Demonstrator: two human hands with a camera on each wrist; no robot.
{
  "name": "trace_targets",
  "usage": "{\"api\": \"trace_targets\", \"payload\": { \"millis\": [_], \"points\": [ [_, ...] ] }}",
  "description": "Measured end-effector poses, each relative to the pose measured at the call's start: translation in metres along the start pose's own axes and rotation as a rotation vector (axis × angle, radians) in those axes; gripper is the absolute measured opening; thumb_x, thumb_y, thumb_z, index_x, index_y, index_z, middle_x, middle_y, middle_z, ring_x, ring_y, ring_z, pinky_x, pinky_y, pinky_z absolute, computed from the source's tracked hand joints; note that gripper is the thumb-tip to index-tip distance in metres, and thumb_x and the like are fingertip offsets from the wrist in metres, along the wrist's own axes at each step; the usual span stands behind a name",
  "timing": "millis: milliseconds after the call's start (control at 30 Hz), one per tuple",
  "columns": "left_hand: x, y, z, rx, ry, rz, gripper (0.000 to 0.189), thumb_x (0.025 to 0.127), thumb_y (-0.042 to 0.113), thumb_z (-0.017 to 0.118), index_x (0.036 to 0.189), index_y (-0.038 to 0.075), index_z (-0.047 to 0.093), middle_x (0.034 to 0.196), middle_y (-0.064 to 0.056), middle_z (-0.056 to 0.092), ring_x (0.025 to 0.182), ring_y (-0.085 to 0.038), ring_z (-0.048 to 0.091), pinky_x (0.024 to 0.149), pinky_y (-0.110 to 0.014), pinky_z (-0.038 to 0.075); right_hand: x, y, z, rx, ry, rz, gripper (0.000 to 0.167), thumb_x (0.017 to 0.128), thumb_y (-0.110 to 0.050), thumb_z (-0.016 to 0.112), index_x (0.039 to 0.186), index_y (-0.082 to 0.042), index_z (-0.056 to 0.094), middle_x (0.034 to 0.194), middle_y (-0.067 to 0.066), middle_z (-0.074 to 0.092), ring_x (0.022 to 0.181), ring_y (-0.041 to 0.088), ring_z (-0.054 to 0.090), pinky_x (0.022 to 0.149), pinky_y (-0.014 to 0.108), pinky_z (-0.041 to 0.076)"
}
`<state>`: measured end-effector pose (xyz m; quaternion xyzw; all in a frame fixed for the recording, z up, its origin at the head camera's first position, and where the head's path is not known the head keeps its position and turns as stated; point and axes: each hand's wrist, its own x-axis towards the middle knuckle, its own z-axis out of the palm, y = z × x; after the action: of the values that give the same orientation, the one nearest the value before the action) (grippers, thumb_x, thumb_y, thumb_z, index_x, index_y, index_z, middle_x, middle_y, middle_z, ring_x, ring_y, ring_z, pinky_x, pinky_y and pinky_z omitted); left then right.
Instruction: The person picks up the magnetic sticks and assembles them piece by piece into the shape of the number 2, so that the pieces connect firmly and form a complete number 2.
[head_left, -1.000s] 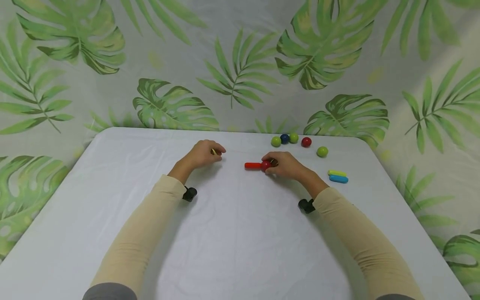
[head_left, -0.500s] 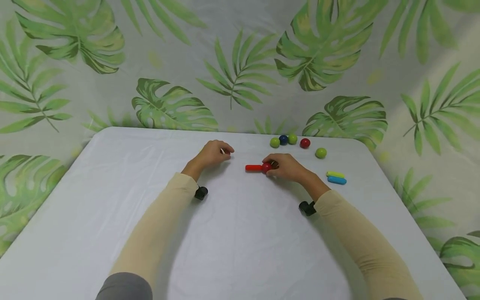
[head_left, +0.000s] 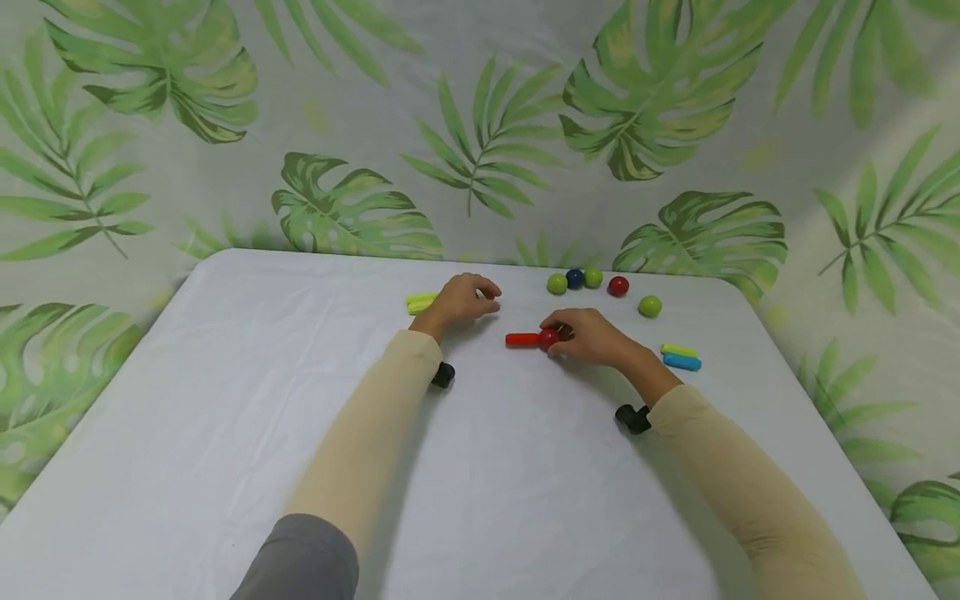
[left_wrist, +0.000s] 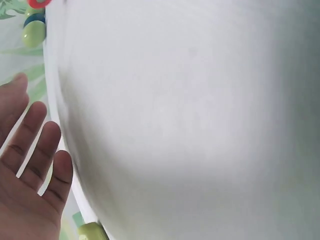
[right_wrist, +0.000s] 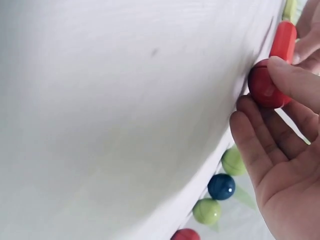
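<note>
My right hand pinches a red ball between thumb and fingers. The ball sits against the end of a short red stick, which points left across the white table. To the left of that stick, my left hand hovers low with its fingers loosely bent and nothing held. The left wrist view shows this hand's fingers apart and its palm bare. Yellow-green sticks lie just behind the left wrist, partly hidden by the hand.
Along the table's back edge rest a green ball, a dark blue ball and another red ball. More green balls lie near them. At the right are a yellow-green stick and a blue stick. A leaf-print cloth hangs behind.
The left hand has moved right, closer to the red stick, uncovering the yellow-green sticks behind it. The right hand keeps its pinch on the red ball, nearly in place.
</note>
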<state>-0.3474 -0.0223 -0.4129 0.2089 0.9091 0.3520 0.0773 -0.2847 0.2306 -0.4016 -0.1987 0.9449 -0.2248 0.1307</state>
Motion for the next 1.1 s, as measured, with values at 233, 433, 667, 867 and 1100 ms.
{"api": "trace_targets", "payload": {
  "millis": [233, 433, 667, 867, 1100],
  "points": [
    [0.020, 0.013, 0.016, 0.031, 0.023, 0.002, 0.041, 0.095, 0.024, 0.064, 0.135, 0.014, 0.061, 0.143, -0.006, 0.056, 0.126, -0.026, 0.056, 0.108, -0.040, 0.046, -0.014, 0.015, -0.005, 0.002, 0.005, 0.002, 0.041, 0.089, -0.018, 0.074, 0.127, -0.009, 0.064, 0.119, 0.012, 0.068, 0.109, 0.027, 0.060, 0.099, 0.046, 0.052],
    [0.034, 0.036, 0.028, 0.080, -0.020, 0.072, 0.045, 0.097, 0.019, 0.059, 0.142, 0.014, 0.054, 0.155, -0.006, 0.043, 0.147, -0.023, 0.037, 0.122, -0.039, 0.030, -0.021, 0.021, -0.005, 0.020, 0.024, -0.023, 0.040, 0.087, -0.016, 0.076, 0.124, -0.007, 0.065, 0.113, 0.012, 0.070, 0.104, 0.026, 0.062, 0.095, 0.045, 0.054],
    [0.046, 0.055, 0.038, 0.169, -0.078, 0.106, 0.051, 0.097, 0.007, 0.052, 0.146, 0.016, 0.049, 0.158, -0.002, 0.040, 0.149, -0.020, 0.033, 0.124, -0.037, 0.027, -0.027, 0.024, -0.004, 0.035, 0.011, -0.029, 0.037, 0.085, -0.017, 0.078, 0.119, -0.008, 0.067, 0.107, 0.009, 0.072, 0.099, 0.022, 0.064, 0.090, 0.040, 0.055],
    [0.054, 0.065, 0.047, 0.174, -0.095, 0.102, 0.058, 0.093, 0.002, 0.050, 0.149, 0.018, 0.046, 0.163, 0.002, 0.032, 0.151, -0.019, 0.030, 0.124, -0.036, 0.027, -0.030, 0.028, -0.010, 0.029, 0.015, -0.030, 0.037, 0.085, -0.017, 0.078, 0.118, -0.009, 0.067, 0.107, 0.007, 0.072, 0.099, 0.021, 0.063, 0.089, 0.038, 0.054],
    [0.057, 0.065, 0.057, 0.191, -0.104, 0.106, 0.057, 0.095, 0.006, 0.052, 0.150, 0.018, 0.044, 0.162, -0.001, 0.033, 0.149, -0.022, 0.035, 0.123, -0.036, 0.029, -0.031, 0.033, -0.012, 0.040, 0.017, -0.046, 0.036, 0.085, -0.017, 0.078, 0.118, -0.007, 0.067, 0.106, 0.009, 0.073, 0.098, 0.021, 0.064, 0.086, 0.035, 0.054]
  ]
}}
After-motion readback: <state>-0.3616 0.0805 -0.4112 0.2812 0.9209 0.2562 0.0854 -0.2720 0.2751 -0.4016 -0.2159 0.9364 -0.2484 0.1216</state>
